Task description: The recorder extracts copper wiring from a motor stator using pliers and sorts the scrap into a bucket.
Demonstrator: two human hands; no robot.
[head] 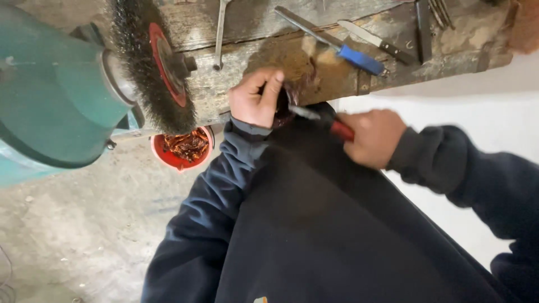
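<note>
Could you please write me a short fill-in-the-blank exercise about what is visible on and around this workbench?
1. The right hand grips a tool with a ____ handle.
2. The round wire brush wheel sits on a ____ machine.
3. The red bucket stands on the ____.
4. The blue-handled screwdriver lies on the wooden ____.

Missing words: red; green; floor; workbench
</note>
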